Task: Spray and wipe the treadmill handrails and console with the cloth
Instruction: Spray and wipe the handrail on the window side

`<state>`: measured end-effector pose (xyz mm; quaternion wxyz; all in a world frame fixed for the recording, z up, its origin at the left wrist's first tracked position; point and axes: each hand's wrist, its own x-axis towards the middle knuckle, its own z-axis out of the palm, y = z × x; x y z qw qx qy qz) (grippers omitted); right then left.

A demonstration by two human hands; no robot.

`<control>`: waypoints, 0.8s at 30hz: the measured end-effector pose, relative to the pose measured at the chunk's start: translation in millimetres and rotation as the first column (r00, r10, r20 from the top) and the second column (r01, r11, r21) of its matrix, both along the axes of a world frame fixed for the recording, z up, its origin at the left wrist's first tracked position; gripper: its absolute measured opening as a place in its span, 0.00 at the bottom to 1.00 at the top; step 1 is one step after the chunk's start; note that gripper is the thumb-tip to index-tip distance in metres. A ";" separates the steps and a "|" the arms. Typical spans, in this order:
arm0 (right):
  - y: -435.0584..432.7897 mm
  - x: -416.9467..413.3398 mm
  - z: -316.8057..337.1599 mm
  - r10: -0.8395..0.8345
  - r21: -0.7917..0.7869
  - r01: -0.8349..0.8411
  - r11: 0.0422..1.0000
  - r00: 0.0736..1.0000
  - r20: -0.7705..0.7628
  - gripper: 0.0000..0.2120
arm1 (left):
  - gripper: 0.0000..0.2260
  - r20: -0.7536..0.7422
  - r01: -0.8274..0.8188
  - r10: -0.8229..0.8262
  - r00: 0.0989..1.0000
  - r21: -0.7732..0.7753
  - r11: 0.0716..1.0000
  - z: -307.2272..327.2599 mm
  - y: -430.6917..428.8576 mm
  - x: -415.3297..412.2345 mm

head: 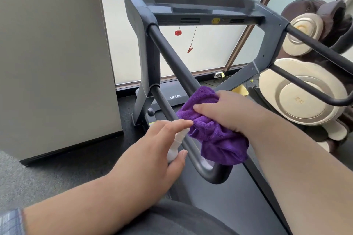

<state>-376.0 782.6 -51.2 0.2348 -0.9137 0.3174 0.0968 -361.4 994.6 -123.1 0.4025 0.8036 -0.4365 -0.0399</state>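
My right hand (227, 112) grips a bunched purple cloth (214, 129) and presses it around the upper bar of the treadmill's left handrail (172, 59). My left hand (158, 149) holds a small white spray bottle (176, 144), its forefinger on the nozzle, which points toward the cloth and the lower bar. The handrail loops round in a curved end (215, 175) just below the cloth. The grey console (198, 4) sits higher up in the centre, with a yellow button on its underside. The right handrail (315, 47) runs off to the right.
A red safety clip (190, 50) and a red key (178, 33) dangle below the console. A beige cabinet (57, 59) stands at the left. A brown and cream massage chair (305, 86) crowds the right side. Frosted windows fill the background. The treadmill belt (229, 206) lies below.
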 end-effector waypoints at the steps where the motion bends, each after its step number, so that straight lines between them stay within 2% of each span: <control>1: 4.3 9.2 2.1 0.025 -0.093 -0.026 0.995 1.000 -0.017 0.19 | 0.27 -0.002 0.008 -0.008 1.000 -0.006 1.000 0.3 -1.3 3.0; 4: 11.6 36.7 3.2 0.058 -0.261 -0.072 0.963 0.996 -0.062 0.17 | 0.26 0.000 0.024 -0.024 1.000 -0.009 1.000 -1.9 -5.0 15.2; 10: 12.3 100.2 -3.6 0.068 -0.394 -0.088 0.915 0.996 -0.064 0.13 | 0.27 -0.031 0.043 -0.044 0.999 -0.032 0.999 -11.9 -12.2 58.6; 15: 13.9 159.1 -2.3 0.054 -0.459 -0.097 0.883 0.993 -0.106 0.14 | 0.26 -0.009 0.082 -0.082 0.997 0.001 0.997 -9.3 -14.0 114.8; 24: 15.4 274.2 -1.7 -0.042 -0.522 -0.017 0.853 0.994 -0.102 0.11 | 0.27 -0.043 0.114 -0.118 0.992 -0.096 0.989 0.8 -20.1 234.8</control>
